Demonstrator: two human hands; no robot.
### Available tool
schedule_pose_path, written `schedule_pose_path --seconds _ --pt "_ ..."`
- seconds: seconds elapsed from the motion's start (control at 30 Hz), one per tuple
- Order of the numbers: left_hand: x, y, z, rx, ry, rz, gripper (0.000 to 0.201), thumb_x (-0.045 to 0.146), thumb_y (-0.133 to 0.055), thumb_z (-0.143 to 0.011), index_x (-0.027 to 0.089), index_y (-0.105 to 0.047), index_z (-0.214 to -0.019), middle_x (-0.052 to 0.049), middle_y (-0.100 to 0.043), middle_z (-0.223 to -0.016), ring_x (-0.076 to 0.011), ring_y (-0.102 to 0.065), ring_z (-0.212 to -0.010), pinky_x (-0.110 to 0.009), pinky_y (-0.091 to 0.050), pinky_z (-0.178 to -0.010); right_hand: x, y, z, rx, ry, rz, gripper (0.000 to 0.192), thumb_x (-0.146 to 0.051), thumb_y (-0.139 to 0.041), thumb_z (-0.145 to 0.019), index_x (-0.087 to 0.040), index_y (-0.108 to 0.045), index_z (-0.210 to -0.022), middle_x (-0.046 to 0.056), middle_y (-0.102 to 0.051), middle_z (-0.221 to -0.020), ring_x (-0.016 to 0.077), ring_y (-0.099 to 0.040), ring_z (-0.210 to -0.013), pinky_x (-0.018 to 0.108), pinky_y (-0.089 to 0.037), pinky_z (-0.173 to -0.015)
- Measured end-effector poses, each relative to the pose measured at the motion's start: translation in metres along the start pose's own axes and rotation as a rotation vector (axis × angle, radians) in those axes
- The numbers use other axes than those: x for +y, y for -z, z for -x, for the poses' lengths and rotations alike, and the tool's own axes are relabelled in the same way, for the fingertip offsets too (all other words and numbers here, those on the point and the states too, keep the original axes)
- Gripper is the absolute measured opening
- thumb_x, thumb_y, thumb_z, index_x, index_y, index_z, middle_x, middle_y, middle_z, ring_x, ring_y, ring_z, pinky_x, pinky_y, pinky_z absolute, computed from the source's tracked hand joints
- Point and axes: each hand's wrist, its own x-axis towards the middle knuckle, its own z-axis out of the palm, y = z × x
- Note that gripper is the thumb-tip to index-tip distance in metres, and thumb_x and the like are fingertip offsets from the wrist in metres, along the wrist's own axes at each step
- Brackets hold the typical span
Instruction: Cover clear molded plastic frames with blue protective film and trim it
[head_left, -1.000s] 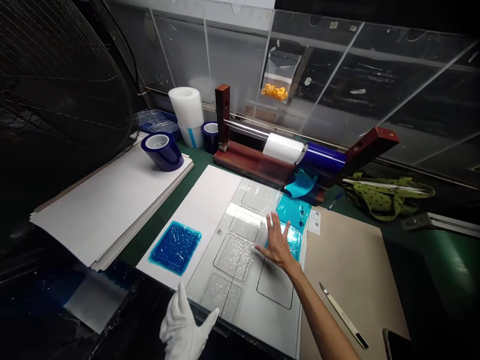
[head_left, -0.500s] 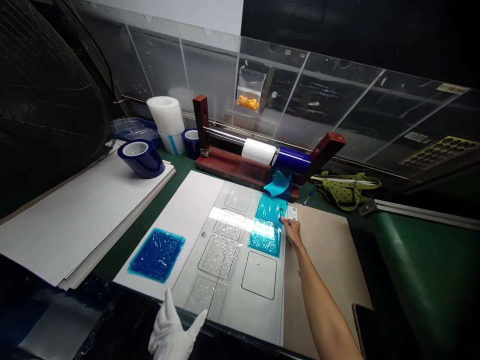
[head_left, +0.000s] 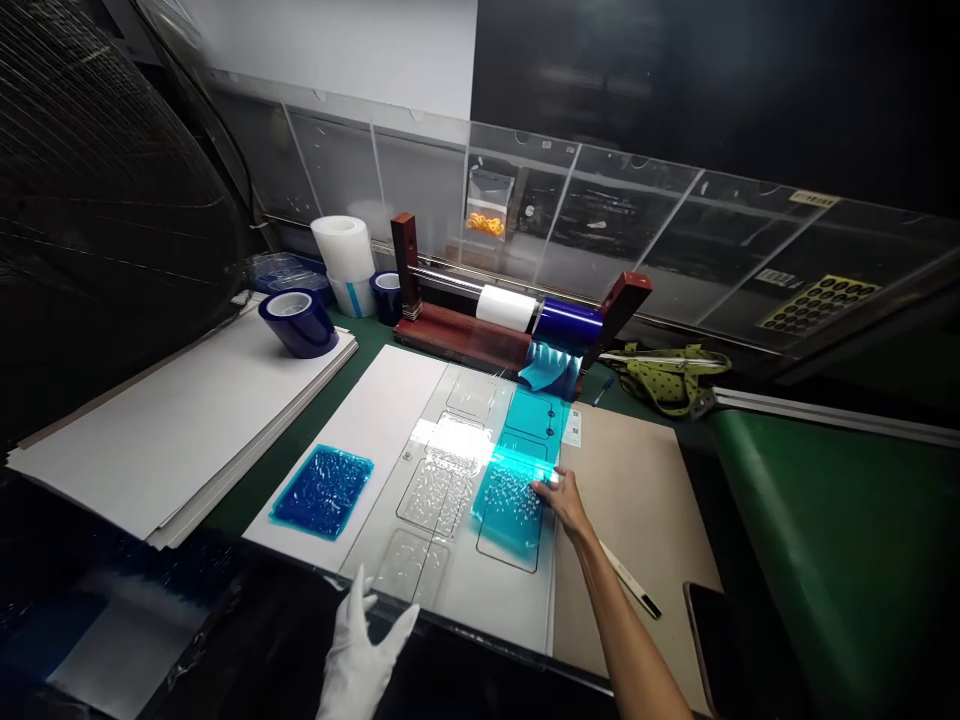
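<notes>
My bare right hand (head_left: 565, 500) pinches the right edge of a translucent blue film (head_left: 504, 508), its fingers closed on it. The film stretches over the right column of outlined rectangles on a clear template sheet (head_left: 450, 580). Its far end reaches back toward a dark blue film roll (head_left: 570, 322). My left hand (head_left: 358, 645), in a white glove, stays at the front edge of the template, fingers spread and holding nothing. Clear film pieces (head_left: 439, 490) lie on the template's left column. To the left, a stack of blue film pieces (head_left: 322, 492) rests on white board (head_left: 390, 385).
A wooden roll stand (head_left: 465, 335) also carries a white roll (head_left: 506, 308). At left, a blue tape roll (head_left: 298, 325) sits on stacked white boards (head_left: 142, 430). On brown board (head_left: 637, 470) at right are a slim cutter-like tool (head_left: 631, 582) and a phone (head_left: 709, 640).
My right hand has moved toward me, drawing the blue film down over the lower right rectangle. The slim tool has come into view. My left hand stays spread, slightly shifted.
</notes>
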Motion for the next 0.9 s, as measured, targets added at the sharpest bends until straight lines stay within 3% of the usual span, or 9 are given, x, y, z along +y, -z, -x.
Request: schedule_pose_path --seconds 0.2,0.27,0.33,0.43,0.53,0.6,0.77,0.9 --pt "0.033 -0.005 0.018 -0.584 0.236 0.411 0.081 0.055 -0.066 -0.066 0.015 -0.043 -0.132 -0.012 -0.053 -0.127 -0.0222 -0.057 -0.107 -0.033 -0.044 -0.095 0.029 0.004 0.106 -0.105 -0.094 -0.124 0.087 -0.058 -0.078 -0.047 -0.018 -0.042 -0.115 0.002 -0.065 -0.079 0.0216 -0.065 -0.075 0.036 -0.052 -0.072" --pt "0.038 -0.010 0.025 -0.700 0.224 0.479 0.071 0.054 -0.068 -0.066 0.017 -0.053 -0.123 -0.010 -0.060 -0.118 -0.0207 -0.059 -0.103 -0.031 -0.045 -0.091 0.037 0.003 0.132 -0.136 -0.123 -0.178 0.087 -0.058 -0.079 -0.048 -0.018 -0.041 -0.116 0.000 -0.064 -0.073 0.0207 -0.065 -0.072 0.035 -0.051 -0.069" --pt "0.038 -0.017 0.033 -0.763 0.213 0.492 0.057 0.055 -0.071 -0.063 0.015 -0.065 -0.103 -0.007 -0.067 -0.094 -0.0192 -0.061 -0.086 -0.030 -0.047 -0.078 0.045 0.001 0.152 -0.166 -0.136 -0.226 0.086 -0.057 -0.079 -0.051 -0.018 -0.039 -0.117 -0.002 -0.064 -0.070 0.0201 -0.064 -0.069 0.034 -0.051 -0.068" --pt "0.030 -0.027 0.043 -0.770 0.237 0.455 0.047 0.059 -0.071 -0.060 0.014 -0.064 -0.069 0.001 -0.055 -0.059 -0.0105 -0.046 -0.053 -0.024 -0.035 -0.053 0.058 0.002 0.165 -0.203 -0.108 -0.184 0.080 -0.056 -0.075 -0.059 -0.018 -0.037 -0.119 0.001 -0.066 -0.075 0.0208 -0.066 -0.074 0.035 -0.051 -0.071" --pt "0.022 -0.040 0.047 -0.722 0.274 0.407 0.049 0.063 -0.067 -0.062 0.015 -0.057 -0.065 0.009 -0.032 -0.047 -0.0058 -0.023 -0.044 -0.024 -0.015 -0.047 0.072 0.020 0.152 -0.143 0.045 0.079 0.069 -0.060 -0.064 -0.068 -0.018 -0.041 -0.117 0.007 -0.069 -0.088 0.0227 -0.067 -0.084 0.036 -0.052 -0.076" --pt "0.017 -0.050 0.045 -0.690 0.290 0.378 0.048 0.063 -0.065 -0.066 0.016 -0.055 -0.068 0.011 -0.025 -0.046 -0.0056 -0.018 -0.043 -0.024 -0.011 -0.047 0.078 0.042 0.132 -0.047 0.154 0.277 0.060 -0.061 -0.057 -0.071 -0.019 -0.047 -0.112 0.011 -0.067 -0.099 0.0248 -0.065 -0.092 0.039 -0.050 -0.081" --pt "0.008 -0.068 0.042 -0.614 0.290 0.312 0.038 0.052 -0.057 -0.081 0.017 -0.051 -0.069 0.010 -0.032 -0.051 -0.0059 -0.025 -0.043 -0.022 -0.024 -0.047 0.082 0.098 0.083 0.147 0.193 0.585 0.040 -0.047 -0.049 -0.075 -0.016 -0.056 -0.100 0.018 -0.058 -0.111 0.0348 -0.049 -0.113 0.051 -0.034 -0.097" --pt "0.007 -0.072 0.043 -0.594 0.273 0.251 0.039 0.052 -0.054 -0.084 0.015 -0.054 -0.072 0.005 -0.050 -0.061 -0.0075 -0.040 -0.049 -0.024 -0.037 -0.054 0.082 0.113 0.069 0.203 0.199 0.765 0.026 -0.040 -0.049 -0.075 -0.019 -0.057 -0.090 0.016 -0.056 -0.101 0.0353 -0.048 -0.107 0.050 -0.036 -0.091"
